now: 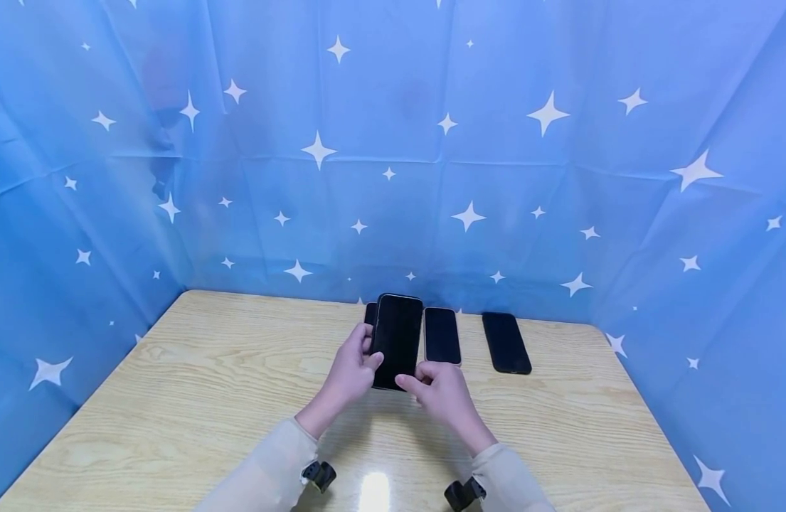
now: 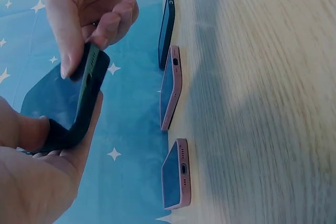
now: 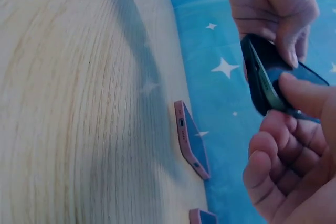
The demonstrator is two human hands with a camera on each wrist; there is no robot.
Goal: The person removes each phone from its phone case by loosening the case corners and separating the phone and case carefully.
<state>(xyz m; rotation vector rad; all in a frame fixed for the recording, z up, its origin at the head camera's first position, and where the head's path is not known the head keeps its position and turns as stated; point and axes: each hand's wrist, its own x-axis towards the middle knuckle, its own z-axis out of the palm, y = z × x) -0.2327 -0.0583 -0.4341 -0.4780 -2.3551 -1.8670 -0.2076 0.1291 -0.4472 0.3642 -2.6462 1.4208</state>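
Observation:
A phone [image 1: 399, 334] with a black screen is held up above the table, its screen facing me. My left hand [image 1: 351, 370] grips its left side, thumb over the front edge. The thumb and fingers of my right hand [image 1: 445, 398] pinch the lower right corner. In the right wrist view, the phone's green edge [image 3: 265, 80] stands out from a dark case [image 3: 255, 92] at the pinched end, with a gap between them. The left wrist view shows the same dark case [image 2: 86, 124] around the lower corner by my left hand.
Behind the held phone lies another phone [image 1: 370, 313], mostly hidden. A pink-edged phone [image 1: 442, 336] lies just right of it, and a black phone [image 1: 506, 343] farther right. A blue starred curtain [image 1: 393, 142] stands along the back of the wooden table [image 1: 239, 370].

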